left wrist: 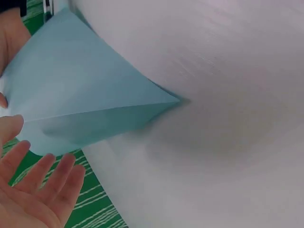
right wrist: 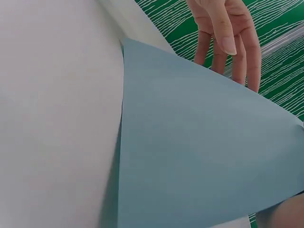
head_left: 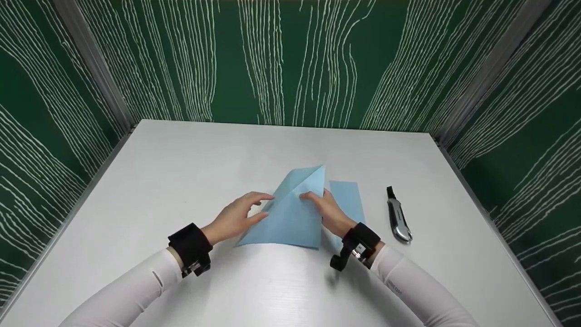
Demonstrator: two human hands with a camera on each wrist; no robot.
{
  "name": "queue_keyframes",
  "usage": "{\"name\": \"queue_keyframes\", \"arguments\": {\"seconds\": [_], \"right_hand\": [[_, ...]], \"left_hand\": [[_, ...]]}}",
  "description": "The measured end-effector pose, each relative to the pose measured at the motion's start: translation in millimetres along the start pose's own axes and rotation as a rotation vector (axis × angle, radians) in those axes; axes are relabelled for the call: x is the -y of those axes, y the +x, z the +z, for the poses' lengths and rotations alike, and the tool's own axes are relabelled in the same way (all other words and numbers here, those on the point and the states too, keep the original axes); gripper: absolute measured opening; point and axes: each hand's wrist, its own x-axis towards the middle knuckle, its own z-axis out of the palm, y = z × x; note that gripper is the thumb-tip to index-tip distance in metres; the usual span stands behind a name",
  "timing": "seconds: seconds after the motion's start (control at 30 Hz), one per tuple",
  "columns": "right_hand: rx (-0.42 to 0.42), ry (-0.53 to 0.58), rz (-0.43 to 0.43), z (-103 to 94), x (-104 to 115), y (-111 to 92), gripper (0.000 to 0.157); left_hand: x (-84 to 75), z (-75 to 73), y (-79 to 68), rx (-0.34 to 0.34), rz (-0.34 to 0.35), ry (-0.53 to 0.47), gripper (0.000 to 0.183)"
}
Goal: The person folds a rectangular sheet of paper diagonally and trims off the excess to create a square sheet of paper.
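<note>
A folded sheet of light blue paper (head_left: pixel 288 222) stands tilted above the white table, its diagonal fold rising to a peak at the upper right. My right hand (head_left: pixel 335 214) pinches its right edge, thumb on the near face and the other fingers hidden behind. At the slanted left edge, my left hand (head_left: pixel 232 219) has its fingers spread and loosely bent. In the left wrist view the left hand's fingers (left wrist: pixel 64 187) lie apart, with the paper (left wrist: pixel 95 80) beside them. Whether its thumb touches the paper is unclear. The right wrist view shows the paper's broad face (right wrist: pixel 190 142).
A narrow light blue paper strip (head_left: pixel 347 197) lies on the white table (head_left: pixel 204 154), partly behind the right hand. Further right rests a grey and black utility knife (head_left: pixel 399 220). Green walls with white wavy lines (head_left: pixel 304 63) enclose the table's back and sides.
</note>
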Motion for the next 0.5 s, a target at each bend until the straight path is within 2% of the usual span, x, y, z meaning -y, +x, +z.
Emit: {"name": "queue_keyframes", "arguments": {"seconds": [0.13, 0.27, 0.4, 0.5], "right_hand": [[0.037, 0.056, -0.002, 0.8, -2, 1, 0.052], [0.035, 0.061, 0.025, 0.4, -4, 5, 0.054], [-0.004, -0.006, 0.081, -1.0, -7, 11, 0.070], [-0.023, -0.060, 0.129, -1.8, -10, 14, 0.072]], "left_hand": [[0.0, 7.6, -2.2, -0.020, 0.071, 0.109, 0.044], [2.1, 14.3, -2.7, -0.021, 0.090, 0.208, 0.046], [8.5, 19.1, -2.3, 0.032, 0.074, 0.268, 0.048], [16.1, 23.0, -2.0, 0.099, 0.063, 0.306, 0.048]]}}
